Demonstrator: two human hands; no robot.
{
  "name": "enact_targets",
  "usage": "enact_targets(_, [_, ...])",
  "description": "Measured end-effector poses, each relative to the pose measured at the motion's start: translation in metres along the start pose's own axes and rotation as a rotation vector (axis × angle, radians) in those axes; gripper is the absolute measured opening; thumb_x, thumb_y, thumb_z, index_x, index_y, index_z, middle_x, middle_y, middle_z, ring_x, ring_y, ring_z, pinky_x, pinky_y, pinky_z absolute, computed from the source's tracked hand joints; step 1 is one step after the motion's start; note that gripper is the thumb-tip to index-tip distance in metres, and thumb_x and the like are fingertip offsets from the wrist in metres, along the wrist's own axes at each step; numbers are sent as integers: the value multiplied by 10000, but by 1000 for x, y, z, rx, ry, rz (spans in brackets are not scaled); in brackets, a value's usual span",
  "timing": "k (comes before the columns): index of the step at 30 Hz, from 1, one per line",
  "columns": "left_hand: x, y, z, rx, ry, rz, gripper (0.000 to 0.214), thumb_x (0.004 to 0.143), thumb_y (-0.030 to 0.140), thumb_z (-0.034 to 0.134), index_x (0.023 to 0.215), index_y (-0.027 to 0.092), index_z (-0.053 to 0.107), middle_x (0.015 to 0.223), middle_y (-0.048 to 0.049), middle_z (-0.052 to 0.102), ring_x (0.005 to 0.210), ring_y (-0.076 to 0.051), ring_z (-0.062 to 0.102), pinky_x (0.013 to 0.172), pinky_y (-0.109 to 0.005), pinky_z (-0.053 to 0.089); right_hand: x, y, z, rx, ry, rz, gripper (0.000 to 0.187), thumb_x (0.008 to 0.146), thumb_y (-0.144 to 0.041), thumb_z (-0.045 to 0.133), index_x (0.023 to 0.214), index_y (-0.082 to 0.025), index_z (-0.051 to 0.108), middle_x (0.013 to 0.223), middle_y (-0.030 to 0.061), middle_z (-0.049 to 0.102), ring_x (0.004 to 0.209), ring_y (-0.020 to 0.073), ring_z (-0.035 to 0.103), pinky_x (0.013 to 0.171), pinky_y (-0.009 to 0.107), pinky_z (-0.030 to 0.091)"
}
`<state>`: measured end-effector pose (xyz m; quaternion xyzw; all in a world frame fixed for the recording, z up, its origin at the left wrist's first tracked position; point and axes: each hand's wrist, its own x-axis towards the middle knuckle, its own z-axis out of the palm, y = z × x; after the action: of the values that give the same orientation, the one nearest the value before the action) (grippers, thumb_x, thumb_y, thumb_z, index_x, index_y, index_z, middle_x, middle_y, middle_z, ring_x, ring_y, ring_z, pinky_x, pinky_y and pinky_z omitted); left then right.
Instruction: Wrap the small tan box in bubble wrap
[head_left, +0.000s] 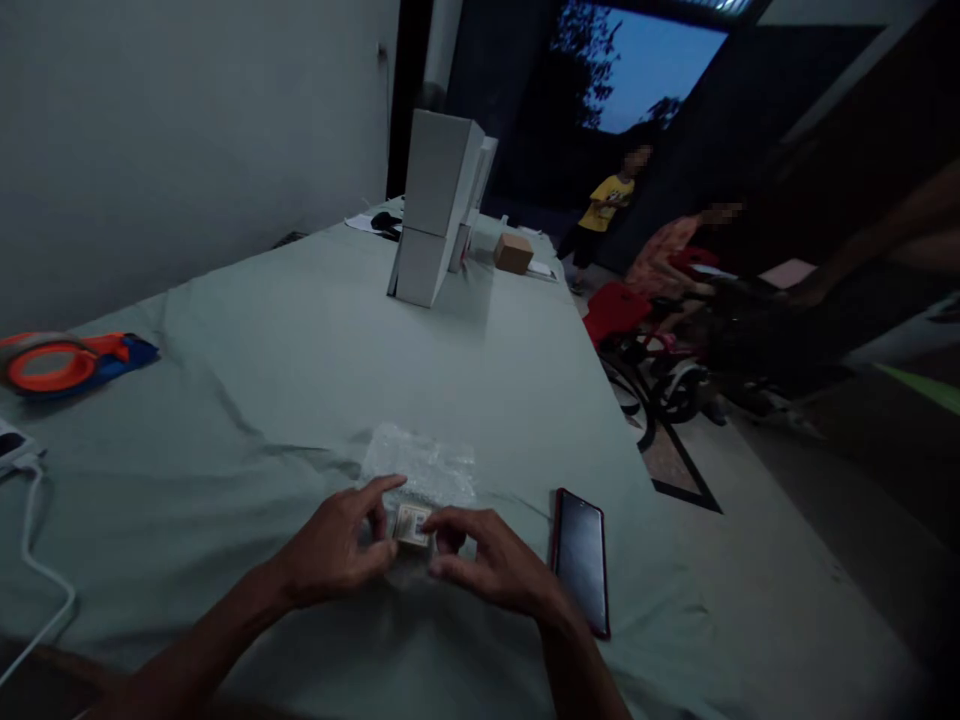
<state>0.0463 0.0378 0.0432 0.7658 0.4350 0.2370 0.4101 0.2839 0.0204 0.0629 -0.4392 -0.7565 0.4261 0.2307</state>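
A small square packet with a printed label (412, 525) lies on the cloth-covered table, on or against a sheet of clear bubble wrap (424, 462). My left hand (341, 540) is to its left with the index finger stretched over the wrap. The left thumb is close by the packet's lower left corner; whether it touches is hard to tell. From the right, my right hand (487, 560) reaches in, its index fingertip at the packet's right edge and its thumb held lower, apart from it. The fingers of both hands are spread, and neither is wrapped round anything.
A phone (581, 560) lies right of my right hand. At left are an orange and blue tape dispenser (67, 362) and a white cable (31, 530). Tall white boxes (435, 200) and a brown carton (513, 254) stand farther back. People are beyond the table's right edge.
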Motion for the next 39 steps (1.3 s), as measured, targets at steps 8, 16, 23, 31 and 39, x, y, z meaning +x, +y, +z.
enact_targets(8, [-27, -25, 21, 12, -134, -140, 197, 842, 261, 484, 1005, 229, 590, 686, 33, 562, 669, -159, 540, 605, -238, 348, -18, 22, 23, 9, -80, 107, 149, 870, -288, 581, 788, -199, 669, 646, -41, 583, 584, 106, 478, 517, 194, 316])
enact_targets(16, [-23, -28, 33, 122, 95, -44, 505, 770, 192, 554, 1265, 222, 459, 1169, -87, 568, 1030, -230, 574, 888, -365, 479, -9, 34, 26, 9, 219, 142, 227, 792, -231, 649, 1016, -220, 614, 956, 35, 644, 821, 183, 595, 685, 277, 459])
enact_targets(23, [-18, -37, 52, 245, 201, 104, 874, 755, 242, 632, 1488, 208, 156, 1410, -146, 459, 1311, -312, 419, 1094, -513, 349, 0, 49, 45, -184, 284, -8, 696, 718, -246, 715, 1364, -253, 456, 1385, 116, 499, 1275, 305, 456, 1053, 502, 379])
enact_targets(31, [-12, -47, 67, 375, 75, 70, 980, 714, 289, 661, 1509, 174, 100, 1511, -170, 344, 1416, -353, 262, 1128, -548, 268, 6, 54, 49, -144, 428, 16, 424, 783, -276, 648, 1200, -229, 583, 1171, 102, 639, 1064, 274, 588, 938, 448, 466])
enact_targets(39, [4, -36, 45, 487, -71, 45, 818, 666, 343, 717, 1405, 195, 400, 1466, -155, 412, 1391, -363, 297, 1115, -518, 281, -10, 84, -8, -273, 859, 286, 517, 799, -398, 583, 1243, -136, 540, 1192, 169, 595, 1040, 296, 572, 835, 436, 500])
